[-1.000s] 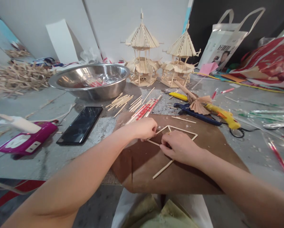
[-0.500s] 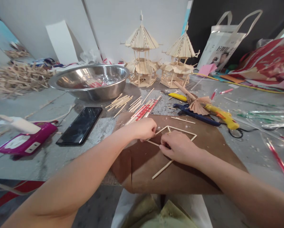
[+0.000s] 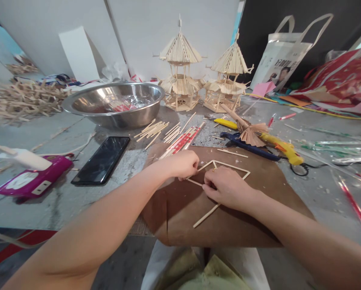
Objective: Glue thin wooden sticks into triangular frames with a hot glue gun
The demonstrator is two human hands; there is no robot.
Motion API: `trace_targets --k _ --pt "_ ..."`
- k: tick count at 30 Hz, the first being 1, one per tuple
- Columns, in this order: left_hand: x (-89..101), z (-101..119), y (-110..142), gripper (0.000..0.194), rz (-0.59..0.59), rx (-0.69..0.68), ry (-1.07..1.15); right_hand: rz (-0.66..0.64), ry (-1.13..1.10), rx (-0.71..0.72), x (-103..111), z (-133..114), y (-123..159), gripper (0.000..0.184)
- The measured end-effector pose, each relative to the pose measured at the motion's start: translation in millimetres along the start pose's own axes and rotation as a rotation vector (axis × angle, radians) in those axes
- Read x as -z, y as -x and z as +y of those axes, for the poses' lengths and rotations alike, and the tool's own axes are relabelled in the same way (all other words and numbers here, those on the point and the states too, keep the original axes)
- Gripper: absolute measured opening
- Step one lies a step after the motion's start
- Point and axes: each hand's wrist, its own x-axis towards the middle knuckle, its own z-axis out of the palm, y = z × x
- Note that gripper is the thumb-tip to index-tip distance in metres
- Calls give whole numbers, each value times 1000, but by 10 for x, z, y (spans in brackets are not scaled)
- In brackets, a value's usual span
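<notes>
A frame of thin wooden sticks (image 3: 232, 166) lies flat on a brown paper sheet (image 3: 180, 213) in front of me. My left hand (image 3: 184, 163) is curled, its fingertips pinching the frame's left corner. My right hand (image 3: 227, 188) is curled too, pressing down on a stick at the frame's near side. A long loose stick (image 3: 205, 216) runs out from under my right hand toward me.
Two stick pagodas (image 3: 180, 64) (image 3: 229, 76) stand at the back. A steel bowl (image 3: 114, 102), a black phone (image 3: 102, 160), a purple device (image 3: 32, 179), loose sticks (image 3: 156, 129), a yellow glue gun (image 3: 281, 147), blue pliers (image 3: 250, 146) and bags (image 3: 285, 52) surround the sheet.
</notes>
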Motion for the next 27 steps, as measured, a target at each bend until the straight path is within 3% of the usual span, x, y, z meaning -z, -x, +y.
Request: trace_targets --k 27 --pt "8 28 23 16 25 -3 -22 14 10 7 -11 4 0 17"
